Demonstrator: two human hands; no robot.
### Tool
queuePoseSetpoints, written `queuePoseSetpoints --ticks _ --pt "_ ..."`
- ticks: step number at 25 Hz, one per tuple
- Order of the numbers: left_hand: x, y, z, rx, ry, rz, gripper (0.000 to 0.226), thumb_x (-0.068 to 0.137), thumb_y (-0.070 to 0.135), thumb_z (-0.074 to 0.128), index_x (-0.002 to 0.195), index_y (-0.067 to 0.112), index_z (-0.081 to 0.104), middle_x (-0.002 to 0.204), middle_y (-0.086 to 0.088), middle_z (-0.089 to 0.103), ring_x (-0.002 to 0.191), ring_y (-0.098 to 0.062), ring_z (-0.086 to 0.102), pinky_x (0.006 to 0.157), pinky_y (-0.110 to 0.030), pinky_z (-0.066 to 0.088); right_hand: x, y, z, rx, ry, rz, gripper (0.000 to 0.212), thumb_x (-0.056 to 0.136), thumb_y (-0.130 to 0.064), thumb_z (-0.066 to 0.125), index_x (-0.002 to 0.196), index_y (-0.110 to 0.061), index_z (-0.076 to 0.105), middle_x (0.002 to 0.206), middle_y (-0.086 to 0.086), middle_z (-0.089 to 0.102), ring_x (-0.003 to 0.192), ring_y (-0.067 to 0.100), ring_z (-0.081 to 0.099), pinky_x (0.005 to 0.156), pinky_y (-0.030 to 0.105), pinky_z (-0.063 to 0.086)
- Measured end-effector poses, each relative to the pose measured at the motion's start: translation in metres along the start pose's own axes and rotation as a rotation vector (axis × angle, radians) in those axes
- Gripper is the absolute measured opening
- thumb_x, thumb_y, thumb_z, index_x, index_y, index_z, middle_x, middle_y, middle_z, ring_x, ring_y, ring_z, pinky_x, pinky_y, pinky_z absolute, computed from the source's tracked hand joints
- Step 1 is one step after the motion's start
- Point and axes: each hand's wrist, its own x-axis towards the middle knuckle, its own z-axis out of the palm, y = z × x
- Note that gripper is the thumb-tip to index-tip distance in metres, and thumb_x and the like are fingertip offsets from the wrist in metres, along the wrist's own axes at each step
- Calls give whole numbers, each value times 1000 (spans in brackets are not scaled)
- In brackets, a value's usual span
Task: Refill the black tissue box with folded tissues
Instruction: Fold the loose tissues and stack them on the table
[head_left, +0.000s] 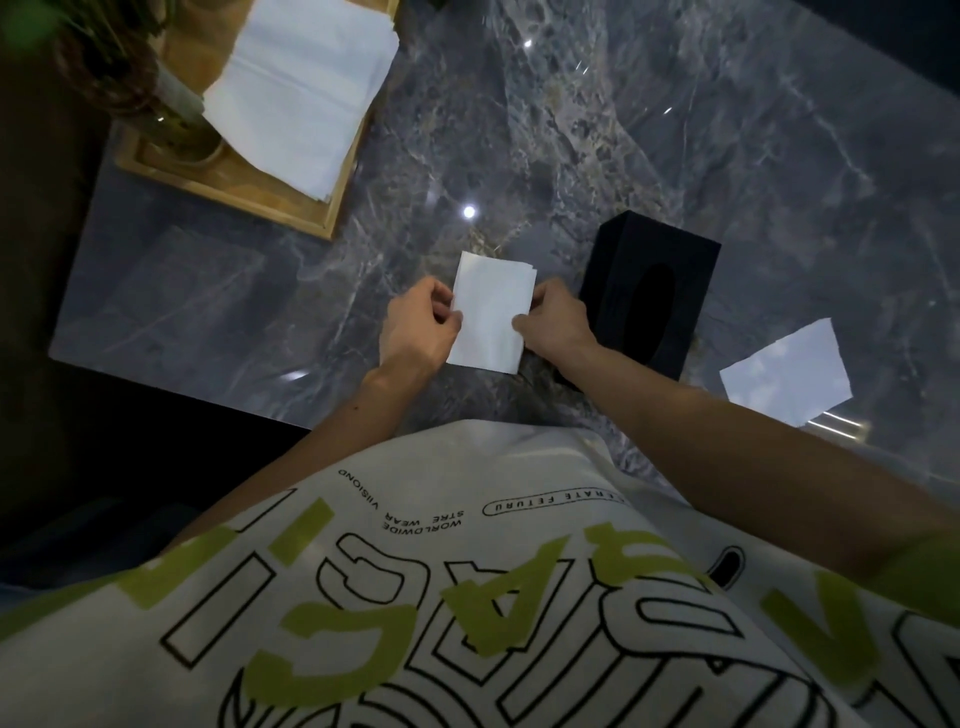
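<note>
Hands meet over a dark grey marble table (675, 130), seen from above by a camera on the person's head. Between them is a small folded stack of white tissues (491, 312), a narrow upright rectangle. The left hand (415, 327) pinches the stack's left edge between thumb and fingertips, and the right hand (553, 325) pinches the right edge the same way, so both are closed on the tissues. Whether the stack rests on the table or is held just above it cannot be told. Just beside the right hand, to its right, lies the black tissue box (649, 291), a dark block with a long oval slot on its upper face; the right wrist crosses in front of its near corner. The stack is outside the box and close to its left side. Farther right, well apart from the box, a single loose white tissue (789, 374) lies flat on the marble. At the far left corner of the table sits a wooden tray (234, 192) holding a larger pile of unfolded white tissues (301, 88), with a glass vase of green stems (156, 104) beside the pile on the tray. A white shirt with green and black lettering (467, 597) fills the bottom of the view.
</note>
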Motion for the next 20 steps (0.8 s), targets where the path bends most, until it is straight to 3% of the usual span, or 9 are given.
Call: queuePoseSetpoints --ticks 4,7,10,15,17,20 --pt "-3 3 -4 24 1 20 17 85 28 70 95 25 55 90 4 64 84 -17 65 72 -31 54 -8 -1 -6 -34 -35 -50 40 86 -13 61 121 -1 47 119 14 58 103 24 56 74 28 44" --pt "-8 10 -6 47 22 133 28 87 33 68 109 19 58 107 -2 66 91 -17 63 77 -30 54 -15 -1 -18 -57 -2 -164 36 84 -13 61 116 -4 49 115 13 57 104 26 56 72 28 42" --pt "-16 21 -5 87 69 230 32 92 33 62 118 15 57 116 -5 63 99 -18 62 85 -28 51 -26 2 -30 14 68 -301 34 86 -16 61 118 -10 52 113 4 56 106 21 55 80 30 46" --pt "-36 52 -2 142 102 365 30 96 32 53 121 17 56 120 -3 62 105 -17 59 88 -30 47 -52 26 -59 74 201 -475 39 95 -24 55 132 -17 47 123 3 52 109 8 46 90 17 35" --pt "-45 70 4 177 97 489 32 96 32 51 122 15 56 120 -5 61 108 -20 58 90 -32 46 -59 40 -75 37 273 -528 41 97 -24 53 136 -16 44 134 5 49 116 9 45 96 19 33" --pt "-57 103 22 263 86 645 33 97 31 51 123 12 57 122 -8 58 111 -23 54 93 -34 45 -62 66 -105 -74 394 -573 45 98 -25 52 140 -12 43 140 10 47 125 23 47 104 33 40"
